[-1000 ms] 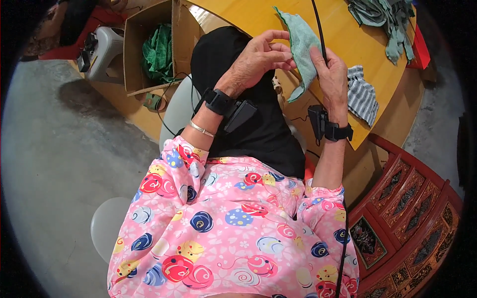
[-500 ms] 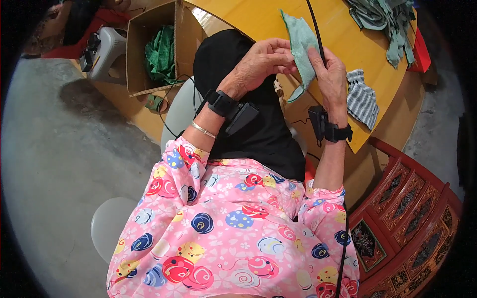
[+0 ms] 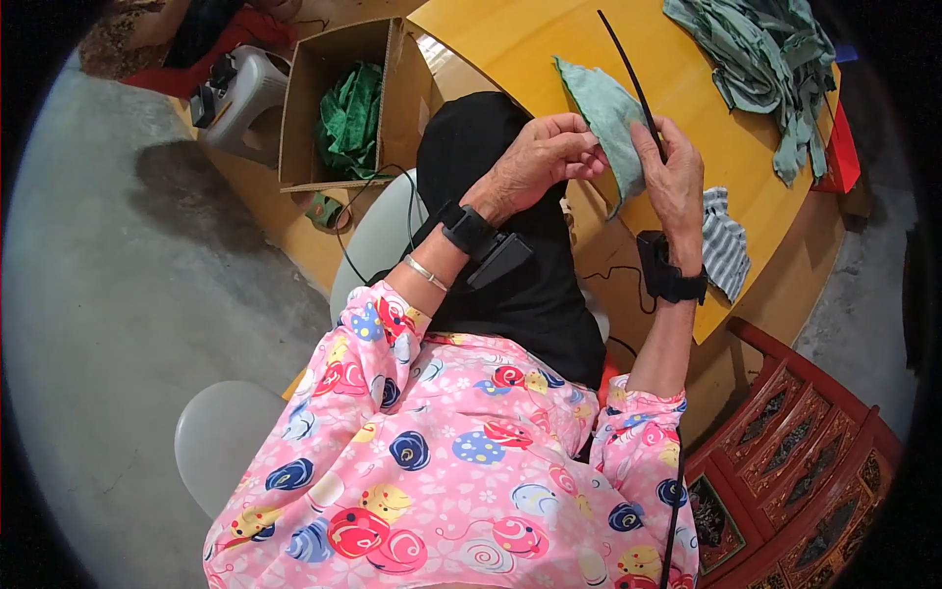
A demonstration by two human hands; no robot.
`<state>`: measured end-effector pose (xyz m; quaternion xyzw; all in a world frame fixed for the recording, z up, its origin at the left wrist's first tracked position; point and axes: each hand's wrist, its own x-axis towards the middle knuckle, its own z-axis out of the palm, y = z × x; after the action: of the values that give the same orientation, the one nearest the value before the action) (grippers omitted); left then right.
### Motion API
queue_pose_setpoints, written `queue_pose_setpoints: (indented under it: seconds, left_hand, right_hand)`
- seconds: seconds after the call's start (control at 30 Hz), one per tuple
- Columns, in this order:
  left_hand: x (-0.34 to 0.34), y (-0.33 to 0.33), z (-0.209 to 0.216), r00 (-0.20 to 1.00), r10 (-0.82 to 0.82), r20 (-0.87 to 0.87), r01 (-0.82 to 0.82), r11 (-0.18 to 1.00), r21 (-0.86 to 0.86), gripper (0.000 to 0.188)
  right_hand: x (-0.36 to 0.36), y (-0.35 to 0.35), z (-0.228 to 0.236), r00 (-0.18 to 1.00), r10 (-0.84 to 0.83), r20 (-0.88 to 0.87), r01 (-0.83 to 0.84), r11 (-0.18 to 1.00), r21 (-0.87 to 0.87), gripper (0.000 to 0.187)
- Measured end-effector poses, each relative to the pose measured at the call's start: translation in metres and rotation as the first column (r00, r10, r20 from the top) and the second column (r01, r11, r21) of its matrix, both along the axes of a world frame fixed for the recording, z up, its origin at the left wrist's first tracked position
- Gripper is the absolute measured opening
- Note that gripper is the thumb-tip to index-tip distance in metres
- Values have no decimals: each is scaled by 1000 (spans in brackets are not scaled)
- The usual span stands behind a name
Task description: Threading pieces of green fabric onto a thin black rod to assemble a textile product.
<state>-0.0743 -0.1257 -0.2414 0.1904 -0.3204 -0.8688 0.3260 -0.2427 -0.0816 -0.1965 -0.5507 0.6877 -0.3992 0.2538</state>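
My right hand (image 3: 672,177) grips a pale green piece of cloth (image 3: 613,118), thumb lying on its face. A thin black rod (image 3: 628,69) rises from the same hand, its narrow end pointing away over the table; its lower end is hidden in my fingers. At the cloth's left edge my left hand (image 3: 549,157) has its thumb and fingertips pinched together against the fabric. The cloth is long, pointed at its far end, and hangs above my lap beside the table edge. Just right of my right hand lies a grey-and-white striped cloth piece (image 3: 724,245).
A yellow table (image 3: 530,39) bears a heap of green cloth pieces (image 3: 756,59) at far right. An open cardboard box (image 3: 402,88) at left holds darker green cloth (image 3: 351,118). Beside it is a grey plastic stool (image 3: 250,108). A carved red wooden chair (image 3: 785,442) stands lower right.
My view has shifted, so the table, box and hands appear farther right and lower. The cloth leans over more, and the rod's far end now shows. Both hands keep their hold.
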Motion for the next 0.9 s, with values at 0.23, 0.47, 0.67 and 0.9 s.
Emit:
queue_pose_setpoints:
  seconds: [0.23,0.47,0.67,0.9]
  left_hand:
    - [-9,1,1,980,61,187,-37,991,-130,13]
    - [-13,3,1,958,106,266,-42,971,-234,14]
    - [-13,4,1,951,97,295,-20,967,-255,13]
    - [-11,4,0,958,79,275,-12,971,-238,12]
  right_hand:
    - [9,12,8,893,-164,-419,79,974,-213,19]
    - [18,24,3,901,28,-433,-81,991,-103,18]
    - [9,19,-2,847,65,-527,-142,984,-108,18]
    - [-1,16,-3,997,73,-4,-73,991,110,29]
